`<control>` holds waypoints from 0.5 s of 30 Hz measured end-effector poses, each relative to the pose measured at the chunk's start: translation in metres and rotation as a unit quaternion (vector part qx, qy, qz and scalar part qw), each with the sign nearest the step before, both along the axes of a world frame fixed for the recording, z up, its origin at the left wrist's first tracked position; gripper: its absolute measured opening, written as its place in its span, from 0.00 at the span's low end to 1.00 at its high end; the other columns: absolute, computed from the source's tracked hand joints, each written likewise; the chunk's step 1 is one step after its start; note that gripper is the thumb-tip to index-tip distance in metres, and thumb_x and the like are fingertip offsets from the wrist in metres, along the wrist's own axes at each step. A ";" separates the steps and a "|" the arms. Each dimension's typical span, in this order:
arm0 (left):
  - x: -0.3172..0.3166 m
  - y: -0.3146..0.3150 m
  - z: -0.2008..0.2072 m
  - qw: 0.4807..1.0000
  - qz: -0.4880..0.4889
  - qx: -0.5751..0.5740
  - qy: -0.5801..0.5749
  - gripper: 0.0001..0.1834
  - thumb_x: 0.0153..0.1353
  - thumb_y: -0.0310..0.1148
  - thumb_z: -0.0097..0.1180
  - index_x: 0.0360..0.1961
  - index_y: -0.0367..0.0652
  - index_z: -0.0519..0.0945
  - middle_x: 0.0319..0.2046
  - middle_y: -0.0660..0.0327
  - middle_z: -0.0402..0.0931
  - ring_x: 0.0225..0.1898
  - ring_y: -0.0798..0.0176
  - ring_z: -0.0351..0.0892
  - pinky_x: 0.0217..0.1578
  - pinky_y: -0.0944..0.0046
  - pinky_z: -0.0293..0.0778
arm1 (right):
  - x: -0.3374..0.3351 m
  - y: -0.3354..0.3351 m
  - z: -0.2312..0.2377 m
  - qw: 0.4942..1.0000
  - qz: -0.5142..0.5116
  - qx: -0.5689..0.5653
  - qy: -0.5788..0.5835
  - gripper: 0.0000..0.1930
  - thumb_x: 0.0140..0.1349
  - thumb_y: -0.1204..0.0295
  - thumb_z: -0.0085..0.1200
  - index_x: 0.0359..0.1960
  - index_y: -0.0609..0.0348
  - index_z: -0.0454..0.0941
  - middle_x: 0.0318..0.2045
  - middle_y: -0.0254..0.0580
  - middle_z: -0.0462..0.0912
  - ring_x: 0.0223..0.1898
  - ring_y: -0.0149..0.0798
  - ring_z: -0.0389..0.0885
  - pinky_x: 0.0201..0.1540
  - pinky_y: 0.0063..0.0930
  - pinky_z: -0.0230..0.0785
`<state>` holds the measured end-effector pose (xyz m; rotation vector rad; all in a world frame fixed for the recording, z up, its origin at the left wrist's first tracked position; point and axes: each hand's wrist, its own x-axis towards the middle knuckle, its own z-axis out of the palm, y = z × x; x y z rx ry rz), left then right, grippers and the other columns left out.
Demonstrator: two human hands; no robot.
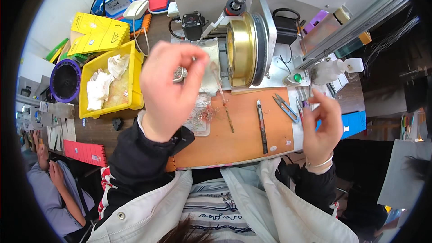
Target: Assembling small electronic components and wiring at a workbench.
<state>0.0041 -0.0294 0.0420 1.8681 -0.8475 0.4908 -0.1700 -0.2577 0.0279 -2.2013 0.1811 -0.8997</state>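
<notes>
My left hand [170, 87] is raised over the work mat, thumb and fingertips pinched together. Something small and dark shows at the tips, too blurred to name. My right hand [321, 126] hovers by the mat's right edge with its fingers curled in a pinch; what it may hold cannot be made out. Close to it lie blue-handled snips [286, 109]. Beneath my left hand, a clear tray [203, 131] carries tangled fine wires. A thin reddish-brown stick [226, 108] lies to the tray's right, and a slim dark pen-like tool [262, 128] rests on the orange mat [243, 146].
A large gold spool [239, 53] stands behind the mat beside a black-and-red knobbed tool [235, 6]. Left is a yellow bin [135, 69] holding white cloths. A clear bottle [327, 72] and green-topped jar [294, 79] stand right. Another person [63, 193] sits far left.
</notes>
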 end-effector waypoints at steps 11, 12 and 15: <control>0.025 -0.030 0.013 0.994 0.026 0.085 -0.056 0.05 0.49 0.27 0.67 0.30 0.43 0.85 0.48 0.56 0.79 0.56 0.50 0.70 0.58 0.55 0.64 | 0.126 -0.009 -0.008 0.979 0.149 0.134 0.036 0.10 0.57 0.79 0.64 0.42 0.60 0.85 0.28 0.27 0.74 0.23 0.19 0.63 0.26 0.16 0.58; 0.026 -0.033 0.011 0.996 0.022 0.078 -0.040 0.05 0.48 0.28 0.68 0.29 0.45 0.86 0.48 0.58 0.79 0.56 0.49 0.70 0.57 0.52 0.64 | 0.131 -0.009 -0.008 0.971 0.175 0.156 0.035 0.10 0.56 0.79 0.64 0.40 0.60 0.85 0.27 0.27 0.74 0.24 0.20 0.63 0.26 0.17 0.58; 0.030 -0.039 0.003 0.997 0.019 0.072 -0.013 0.06 0.45 0.30 0.69 0.28 0.47 0.88 0.49 0.59 0.80 0.56 0.48 0.70 0.55 0.50 0.65 | 0.145 -0.012 -0.017 0.966 0.212 0.147 0.032 0.08 0.54 0.79 0.63 0.37 0.60 0.86 0.25 0.29 0.73 0.25 0.24 0.66 0.27 0.21 0.61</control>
